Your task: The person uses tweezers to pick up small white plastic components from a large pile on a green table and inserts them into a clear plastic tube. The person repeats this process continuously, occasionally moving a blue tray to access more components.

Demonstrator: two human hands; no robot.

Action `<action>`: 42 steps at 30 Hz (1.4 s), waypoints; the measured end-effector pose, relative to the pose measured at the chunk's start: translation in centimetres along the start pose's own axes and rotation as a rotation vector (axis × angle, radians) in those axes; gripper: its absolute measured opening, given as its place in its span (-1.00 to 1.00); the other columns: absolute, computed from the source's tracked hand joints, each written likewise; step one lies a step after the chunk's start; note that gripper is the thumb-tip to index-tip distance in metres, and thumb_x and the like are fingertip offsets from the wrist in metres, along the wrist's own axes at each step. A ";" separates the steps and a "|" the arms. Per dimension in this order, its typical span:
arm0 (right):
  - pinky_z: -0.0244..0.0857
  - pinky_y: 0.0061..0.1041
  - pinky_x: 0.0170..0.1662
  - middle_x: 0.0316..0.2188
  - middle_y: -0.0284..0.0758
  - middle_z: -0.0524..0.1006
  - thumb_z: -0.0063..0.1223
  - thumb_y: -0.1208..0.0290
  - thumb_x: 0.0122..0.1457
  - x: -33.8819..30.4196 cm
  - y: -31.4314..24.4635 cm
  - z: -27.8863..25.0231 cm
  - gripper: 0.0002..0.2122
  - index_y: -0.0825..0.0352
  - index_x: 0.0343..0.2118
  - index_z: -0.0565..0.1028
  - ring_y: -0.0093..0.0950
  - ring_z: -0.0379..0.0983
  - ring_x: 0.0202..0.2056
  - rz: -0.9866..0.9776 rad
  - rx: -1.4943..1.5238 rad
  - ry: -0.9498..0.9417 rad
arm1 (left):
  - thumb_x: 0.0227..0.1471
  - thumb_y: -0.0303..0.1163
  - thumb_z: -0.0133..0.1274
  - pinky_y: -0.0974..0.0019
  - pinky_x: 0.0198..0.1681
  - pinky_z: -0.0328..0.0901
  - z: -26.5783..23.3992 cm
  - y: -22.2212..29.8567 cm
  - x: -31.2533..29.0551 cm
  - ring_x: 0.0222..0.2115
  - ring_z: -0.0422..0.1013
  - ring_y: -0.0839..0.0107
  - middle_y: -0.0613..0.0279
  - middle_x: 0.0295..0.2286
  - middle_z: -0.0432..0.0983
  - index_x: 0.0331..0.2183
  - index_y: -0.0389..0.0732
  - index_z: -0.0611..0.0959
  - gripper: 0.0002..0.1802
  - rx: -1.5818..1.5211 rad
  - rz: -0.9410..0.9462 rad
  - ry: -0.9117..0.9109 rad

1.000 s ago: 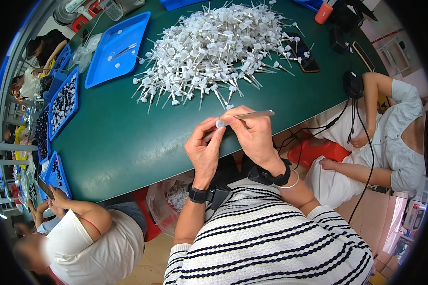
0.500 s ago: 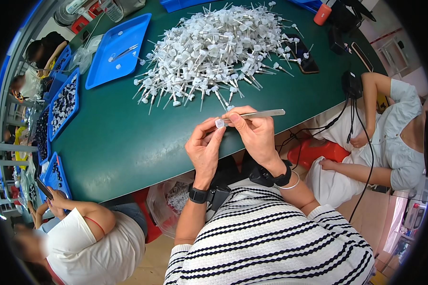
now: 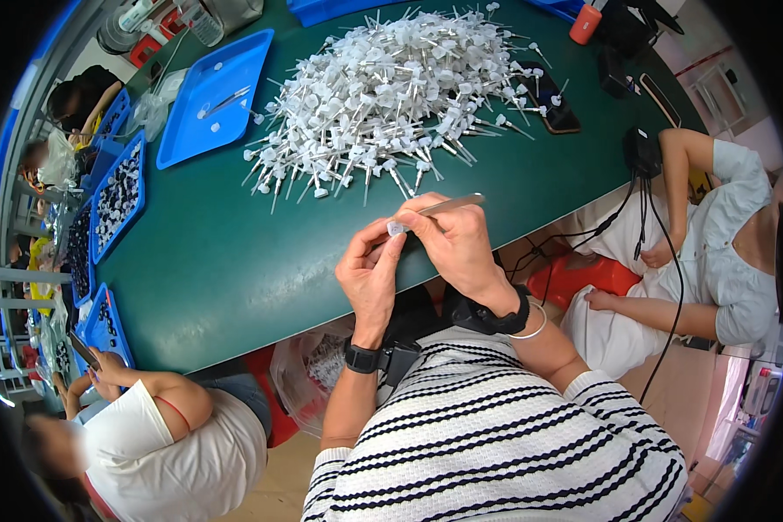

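My left hand (image 3: 370, 274) pinches a small white plastic piece (image 3: 397, 228) between thumb and fingertips, above the table's near edge. Close against it, my right hand (image 3: 457, 244) is closed round a pair of metal tweezers (image 3: 451, 204). The tweezers' broad end sticks out to the right; their tips are hidden behind my fingers. Just beyond my hands lies a large heap of white plastic pieces with thin stems (image 3: 383, 96), spread over the green table (image 3: 209, 261).
A blue tray (image 3: 178, 130) holding tweezers and a few white bits lies at the far left. More blue trays (image 3: 117, 209) with dark and white parts line the left edge. A phone (image 3: 552, 104) lies right of the heap. Seated people (image 3: 174, 444) are on both sides.
My right hand has turned and shifted slightly left, so the tweezers now tilt more and show less of their length. The white piece has moved slightly left with my left hand.
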State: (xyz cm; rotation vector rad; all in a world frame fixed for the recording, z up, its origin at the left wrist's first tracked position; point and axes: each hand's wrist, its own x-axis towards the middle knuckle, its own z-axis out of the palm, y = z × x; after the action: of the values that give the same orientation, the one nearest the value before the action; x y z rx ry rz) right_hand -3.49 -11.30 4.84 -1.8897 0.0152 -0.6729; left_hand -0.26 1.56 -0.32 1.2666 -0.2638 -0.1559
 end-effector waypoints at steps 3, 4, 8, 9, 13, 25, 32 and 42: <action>0.24 -0.60 -0.47 -0.47 -0.33 0.56 0.06 0.54 0.16 0.4 -0.6 -0.5 -0.90 0.47 -0.40 0.55 -0.63 0.38 -0.52 0.014 -0.016 -0.078 | 0.01 -0.64 0.12 0.47 -0.15 0.39 -0.2 -0.2 0.1 -0.26 0.46 0.50 0.15 -0.25 0.53 -0.19 -0.40 0.56 -0.74 -0.014 -0.017 0.008; 0.25 -0.61 -0.46 -0.48 -0.34 0.56 0.07 0.54 0.16 0.5 -0.8 -0.8 -0.89 0.48 -0.41 0.55 -0.63 0.39 -0.52 0.039 0.019 -0.079 | 0.01 -0.63 0.12 0.47 -0.15 0.39 -0.2 -0.1 0.2 -0.25 0.46 0.50 0.15 -0.25 0.52 -0.18 -0.39 0.56 -0.74 -0.022 -0.014 0.000; 0.28 -0.62 -0.42 -0.49 -0.36 0.55 0.08 0.53 0.15 1.7 -1.8 -2.8 -0.89 0.49 -0.42 0.55 -0.65 0.41 -0.48 0.099 -0.026 -0.087 | 0.02 -0.61 0.11 0.45 -0.13 0.38 -0.6 0.3 0.2 -0.22 0.45 0.47 0.14 -0.21 0.52 -0.16 -0.36 0.54 -0.72 -0.077 -0.013 -0.038; 0.16 -0.50 -0.59 -0.66 -0.29 0.48 0.10 0.46 0.13 2.4 -1.1 -2.7 -0.85 0.45 -0.48 0.53 -0.49 0.29 -0.71 -0.002 -0.003 0.063 | 0.03 -0.60 0.11 0.44 -0.12 0.37 -0.5 0.2 0.4 -0.21 0.45 0.47 0.13 -0.20 0.51 -0.15 -0.36 0.53 -0.72 -0.099 -0.020 -0.066; 0.08 -0.54 -0.61 -0.72 -0.36 0.39 0.12 0.45 0.13 4.7 -1.3 -3.5 -0.86 0.44 -0.44 0.54 -0.62 0.21 -0.70 -0.058 -0.104 0.136 | 0.04 -0.61 0.09 0.42 -0.08 0.35 -0.5 0.8 0.4 -0.19 0.46 0.43 0.10 -0.15 0.49 -0.14 -0.34 0.51 -0.72 -0.153 -0.033 -0.083; 0.12 -0.54 -0.57 -0.69 -0.35 0.43 0.08 0.40 0.17 3.5 0.0 -4.4 -0.85 0.40 -0.40 0.53 -0.61 0.27 -0.67 -0.121 -0.026 0.221 | 0.01 -0.60 0.11 0.42 -0.12 0.35 -2.3 5.6 -4.6 -0.22 0.45 0.45 0.12 -0.21 0.53 -0.18 -0.36 0.57 -0.74 0.068 -0.031 -0.022; 0.10 -0.51 -0.58 -0.72 -0.32 0.36 0.11 0.37 0.15 -0.1 3.6 -4.2 -0.84 0.38 -0.41 0.55 -0.58 0.19 -0.69 0.031 0.015 0.054 | -0.10 -0.63 0.16 0.46 -0.30 0.37 -13.2 10.2 -14.6 -0.34 0.48 0.47 0.14 -0.30 0.55 -0.18 -0.33 0.59 -0.66 1.090 -0.267 0.040; 0.37 -0.62 -0.35 -0.48 -0.29 0.57 0.06 0.38 0.21 -2.4 5.7 -4.1 -0.80 0.46 -0.30 0.53 -0.60 0.50 -0.44 0.221 0.350 0.246 | -0.05 -0.57 0.10 0.19 -0.35 0.34 1.8 6.3 2.2 -0.39 0.44 0.10 0.05 -0.31 0.47 -0.14 -0.23 0.55 -0.65 0.979 0.419 -0.387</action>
State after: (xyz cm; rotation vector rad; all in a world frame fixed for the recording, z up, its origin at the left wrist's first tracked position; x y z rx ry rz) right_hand -5.69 -16.42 -0.01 -1.4377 0.2453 -0.7008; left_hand 1.18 1.13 6.42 2.1063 -1.0166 0.1161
